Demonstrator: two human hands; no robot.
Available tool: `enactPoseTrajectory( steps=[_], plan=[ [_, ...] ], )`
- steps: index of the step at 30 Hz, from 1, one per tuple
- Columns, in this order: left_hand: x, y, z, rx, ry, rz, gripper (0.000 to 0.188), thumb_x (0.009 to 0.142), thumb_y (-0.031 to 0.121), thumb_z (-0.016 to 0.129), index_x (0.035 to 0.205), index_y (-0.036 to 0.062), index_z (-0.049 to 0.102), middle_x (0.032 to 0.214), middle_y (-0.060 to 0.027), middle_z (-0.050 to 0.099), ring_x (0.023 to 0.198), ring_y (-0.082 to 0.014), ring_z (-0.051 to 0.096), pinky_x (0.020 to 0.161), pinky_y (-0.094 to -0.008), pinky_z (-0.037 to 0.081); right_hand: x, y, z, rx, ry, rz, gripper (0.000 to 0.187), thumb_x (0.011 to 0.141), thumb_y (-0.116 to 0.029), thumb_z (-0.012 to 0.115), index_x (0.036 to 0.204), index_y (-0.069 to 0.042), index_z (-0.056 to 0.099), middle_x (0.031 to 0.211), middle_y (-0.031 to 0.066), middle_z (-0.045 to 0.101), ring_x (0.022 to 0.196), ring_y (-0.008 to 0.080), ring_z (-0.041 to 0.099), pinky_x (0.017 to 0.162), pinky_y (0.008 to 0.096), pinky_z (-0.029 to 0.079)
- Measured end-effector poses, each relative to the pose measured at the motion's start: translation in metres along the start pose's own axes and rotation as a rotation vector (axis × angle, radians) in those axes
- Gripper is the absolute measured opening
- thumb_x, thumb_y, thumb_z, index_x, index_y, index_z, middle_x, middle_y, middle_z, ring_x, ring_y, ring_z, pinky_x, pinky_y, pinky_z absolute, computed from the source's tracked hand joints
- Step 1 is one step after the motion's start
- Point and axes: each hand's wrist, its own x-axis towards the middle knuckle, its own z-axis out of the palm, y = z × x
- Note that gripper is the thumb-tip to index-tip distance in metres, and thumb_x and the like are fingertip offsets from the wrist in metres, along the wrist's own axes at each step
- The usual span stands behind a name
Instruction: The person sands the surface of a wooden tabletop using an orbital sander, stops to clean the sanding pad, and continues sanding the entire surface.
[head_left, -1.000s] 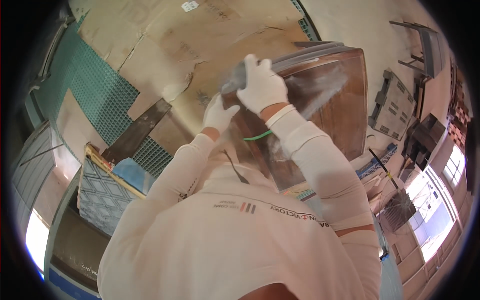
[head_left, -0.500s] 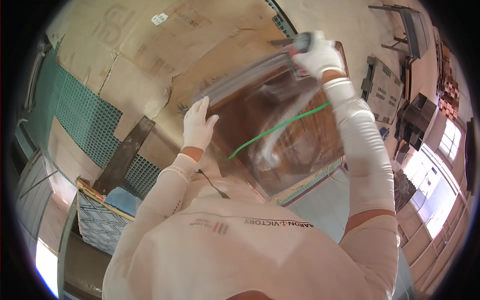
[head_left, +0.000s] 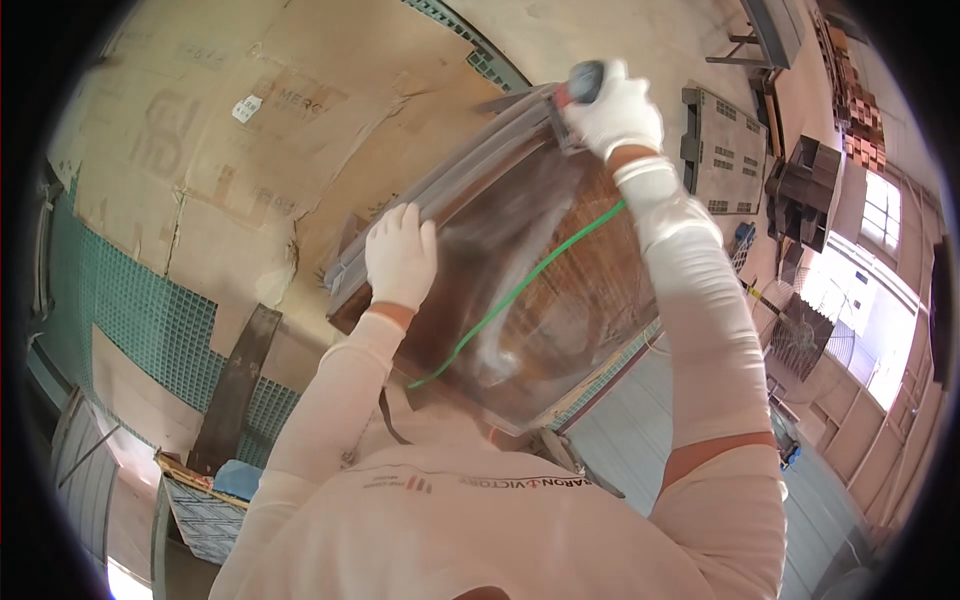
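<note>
Brown wooden piece (head_left: 598, 285): my right hand (head_left: 620, 112) curled around grey-and-red tool (head_left: 584, 82), left hand (head_left: 402, 256) laid part-open over edge; green hose (head_left: 545, 263) could snag, jerking tool.

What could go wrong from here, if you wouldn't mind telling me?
The green cord or hose crosses over the brown wooden piece, so it might snag or get in the way. The left hand is on the same long side near whose far end the right hand holds a handheld tool; a slip along there could perhaps reach it.
</note>
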Motion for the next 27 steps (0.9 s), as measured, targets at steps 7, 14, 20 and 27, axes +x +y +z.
enactPoseTrajectory(
  steps=[7,14,20,27],
  plan=[
    [0.031,0.019,0.02,0.127,-0.213,-0.079,0.026,0.1,0.029,0.047,0.102,0.0083,0.064,0.098,-0.0139,0.068,0.091,-0.0341,0.065,0.079,-0.0455,0.053,0.032,0.012,-0.009,-0.038,-0.078,-0.108,0.07,0.072,-0.042,0.076,0.13,-0.012,0.05,0.124,0.0282,0.058,0.106,0.0447,0.066,0.093,0.0468,0.054],
    [0.028,0.015,0.019,0.089,-0.149,-0.094,0.027,0.101,0.028,0.044,0.102,0.0084,0.063,0.099,-0.0134,0.067,0.092,-0.0341,0.064,0.079,-0.0455,0.053,0.032,0.008,-0.016,-0.074,-0.121,-0.102,0.067,0.081,-0.055,0.068,0.129,-0.011,0.051,0.122,0.0276,0.058,0.105,0.0448,0.067,0.09,0.0467,0.055],
    [0.028,0.018,0.021,0.124,-0.154,-0.081,0.027,0.101,0.026,0.042,0.102,0.0084,0.061,0.099,-0.0129,0.066,0.094,-0.0343,0.063,0.08,-0.0455,0.053,0.021,0.036,-0.006,0.071,-0.044,-0.132,0.065,0.076,-0.041,0.076,0.129,-0.011,0.052,0.12,0.0276,0.058,0.101,0.0442,0.067,0.088,0.0474,0.056],
    [0.05,0.036,0.025,0.215,-0.184,-0.052,0.024,0.1,0.023,0.041,0.104,0.0085,0.059,0.103,-0.0111,0.065,0.096,-0.0336,0.063,0.081,-0.0439,0.054,-0.012,0.015,0.004,0.171,-0.041,-0.173,0.061,0.083,-0.035,0.07,0.133,-0.01,0.045,0.122,0.0267,0.055,0.1,0.046,0.066,0.088,0.0482,0.055]
  ],
)
